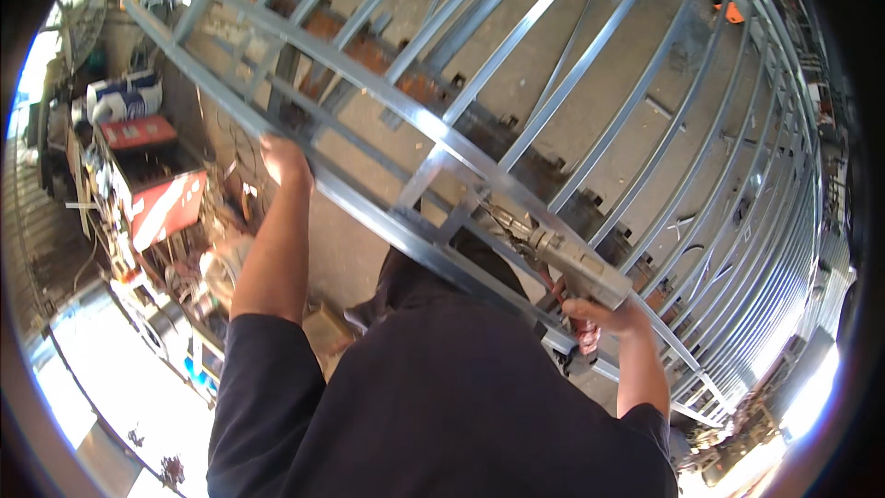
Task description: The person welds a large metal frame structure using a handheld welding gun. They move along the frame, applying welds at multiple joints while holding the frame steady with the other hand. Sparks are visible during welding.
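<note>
Presently, a large grey metal frame (442, 134) spans most of the view in front of the person, running from upper left to lower right. Build: two long rails with short crosspieces between them on the near side; many slim bars run from the inner rail toward the far side, their lines curving at the right rim of the picture.

Right hand (606, 315): closed around the rear of a grey, long-bodied tool (590, 272). Tool lies over the near part of the frame, narrow end pointing up and left toward a crosspiece. Contact between tip and metal: cannot tell. A reddish piece (587, 337) shows just below the hand; its kind is unclear.

Left hand (286, 163): closed over the outer rail, well apart from the tool. Fingertips hidden; exact wrap cannot be told.

Beyond the inner rail: a rusty beam (369, 53) with small brackets, seen between the bars, roughly parallel to the rail. Brown-grey floor (341, 249) below.

Left side: red metal box (171, 203) with a dark, open-looking middle; white and blue sacks (138, 101) behind it.

Far right: small orange object (731, 12) near the bars.
</note>
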Action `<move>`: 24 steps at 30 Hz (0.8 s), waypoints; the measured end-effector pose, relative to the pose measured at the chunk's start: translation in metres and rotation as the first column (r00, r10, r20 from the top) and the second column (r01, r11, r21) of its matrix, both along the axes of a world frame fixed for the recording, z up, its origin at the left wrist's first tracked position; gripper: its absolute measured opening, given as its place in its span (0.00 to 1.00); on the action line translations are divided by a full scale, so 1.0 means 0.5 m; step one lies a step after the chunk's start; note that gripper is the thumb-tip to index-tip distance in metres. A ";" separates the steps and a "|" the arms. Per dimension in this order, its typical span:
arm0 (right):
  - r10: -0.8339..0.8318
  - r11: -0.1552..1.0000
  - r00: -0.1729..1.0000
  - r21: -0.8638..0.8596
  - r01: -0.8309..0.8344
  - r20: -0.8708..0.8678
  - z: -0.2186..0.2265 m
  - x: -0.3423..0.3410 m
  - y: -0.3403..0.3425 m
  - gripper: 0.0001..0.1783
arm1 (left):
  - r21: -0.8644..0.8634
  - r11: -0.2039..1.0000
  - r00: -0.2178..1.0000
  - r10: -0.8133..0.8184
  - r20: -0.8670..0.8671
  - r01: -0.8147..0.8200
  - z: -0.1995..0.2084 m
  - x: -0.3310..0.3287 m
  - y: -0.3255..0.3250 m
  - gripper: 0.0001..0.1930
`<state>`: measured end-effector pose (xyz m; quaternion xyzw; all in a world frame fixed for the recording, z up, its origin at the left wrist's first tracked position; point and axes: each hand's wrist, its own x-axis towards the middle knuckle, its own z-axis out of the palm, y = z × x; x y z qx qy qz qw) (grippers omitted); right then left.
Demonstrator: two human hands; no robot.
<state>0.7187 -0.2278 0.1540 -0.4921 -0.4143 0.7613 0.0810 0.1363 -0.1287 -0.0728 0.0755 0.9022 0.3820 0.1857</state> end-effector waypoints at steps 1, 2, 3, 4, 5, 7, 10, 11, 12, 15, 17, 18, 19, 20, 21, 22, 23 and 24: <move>-0.038 0.999 0.999 0.022 0.038 -0.017 0.022 -0.018 -0.011 0.29 | -0.053 0.998 1.000 -0.014 0.015 0.015 0.051 0.028 0.009 0.35; -0.095 0.995 0.991 0.011 0.097 -0.094 0.010 -0.031 -0.035 0.32 | -0.023 1.000 0.999 0.011 0.046 -0.010 0.072 0.042 0.015 0.35; -0.166 0.986 0.977 0.000 0.167 -0.131 0.007 -0.042 -0.059 0.37 | 0.000 0.999 0.996 0.040 0.083 -0.040 0.083 0.049 0.018 0.35; -0.200 0.980 0.972 -0.042 0.196 -0.121 0.012 -0.055 -0.076 0.39 | 0.018 0.999 0.995 0.027 0.095 -0.029 0.081 0.049 0.016 0.35; -0.250 0.968 0.959 -0.053 0.245 -0.132 0.020 -0.077 -0.087 0.41 | 0.037 0.999 0.994 0.008 0.108 -0.012 0.079 0.052 0.023 0.35; -0.338 0.928 0.910 0.076 0.365 -0.242 0.033 -0.138 -0.100 0.44 | 0.111 0.994 0.994 0.010 0.106 -0.022 0.104 0.068 0.031 0.34; -0.374 0.922 0.878 -0.015 0.387 -0.298 0.045 -0.206 -0.096 0.48 | 0.136 0.989 0.994 0.051 0.094 -0.064 0.080 0.034 0.007 0.33; -0.430 0.900 0.827 -0.099 0.425 -0.363 0.025 -0.222 -0.112 0.49 | 0.181 0.981 0.991 0.050 0.121 -0.071 0.059 0.016 -0.003 0.33; -0.500 0.864 0.759 -0.180 0.470 -0.417 0.013 -0.238 -0.131 0.51 | 0.225 0.972 0.988 0.026 0.155 -0.061 0.043 0.010 0.000 0.33; -0.429 0.862 0.780 0.053 0.505 -0.456 0.004 -0.312 -0.155 0.55 | 0.157 0.987 0.991 -0.007 0.134 -0.014 0.022 0.015 0.001 0.33; -0.465 0.804 0.802 0.202 0.560 -0.374 0.033 -0.367 -0.148 0.58 | 0.118 0.992 0.993 -0.052 0.104 0.040 -0.011 0.001 -0.015 0.32; -0.511 0.759 0.763 0.208 0.617 -0.396 0.058 -0.387 -0.152 0.57 | 0.093 0.993 0.993 -0.075 0.091 0.067 -0.025 -0.007 -0.019 0.32; -0.600 0.710 0.730 0.202 0.675 -0.327 0.100 -0.408 -0.155 0.50 | 0.093 0.986 0.960 -0.159 0.229 0.141 -0.021 -0.010 -0.031 0.31; -0.706 0.651 0.685 0.216 0.728 -0.179 0.163 -0.430 -0.153 0.44 | 0.101 0.970 0.899 -0.242 0.365 0.220 0.007 -0.009 -0.040 0.29; -0.770 0.605 0.636 0.259 0.753 -0.052 0.228 -0.449 -0.154 0.37 | 0.124 0.947 0.814 -0.317 0.487 0.295 0.052 -0.012 -0.038 0.28; -0.772 0.616 0.634 0.303 0.727 0.048 0.279 -0.462 -0.133 0.31 | 0.070 0.935 0.703 -0.309 0.641 0.347 0.135 -0.050 -0.041 0.22; -0.688 0.673 0.719 0.461 0.579 0.102 0.340 -0.466 -0.108 0.34 | 0.150 0.932 0.738 -0.355 0.574 0.331 0.156 -0.088 -0.050 0.21; -0.615 0.685 0.768 0.604 0.407 0.179 0.403 -0.471 -0.080 0.43 | 0.228 0.921 0.772 -0.388 0.503 0.314 0.168 -0.125 -0.068 0.19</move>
